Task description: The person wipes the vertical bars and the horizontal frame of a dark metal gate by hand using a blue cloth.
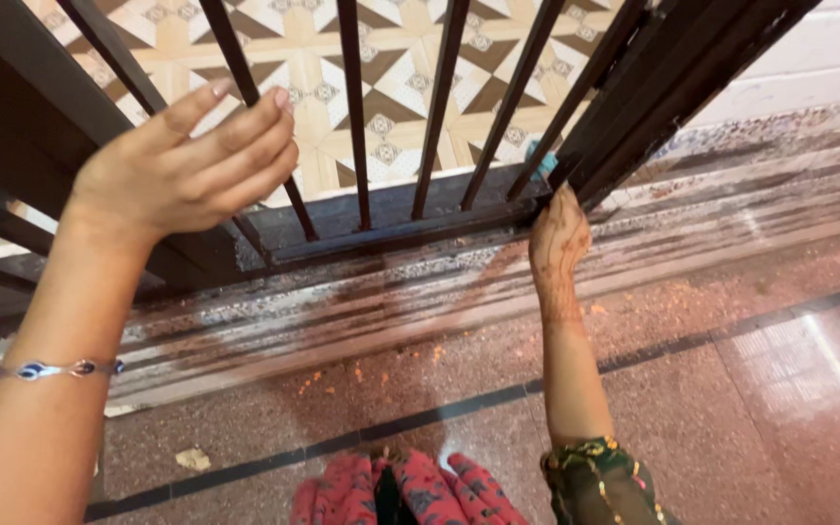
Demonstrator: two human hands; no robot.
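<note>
My left hand (182,165) is raised in front of a dark metal gate (354,117), fingers together and slightly curled, close to one slanted bar; I cannot tell if it touches it. My right hand (557,243) reaches down to the bottom corner of the gate and presses a small blue cloth (541,156) against the lowest bars. A bracelet (51,369) sits on my left wrist.
A streaked, wet-looking stone threshold (420,292) runs under the gate. Reddish speckled floor (731,389) lies below it, with a dark inlaid stripe. Patterned tiles (391,58) show beyond the bars. A white wall (809,58) stands at right. Red patterned clothing (410,491) is at the bottom.
</note>
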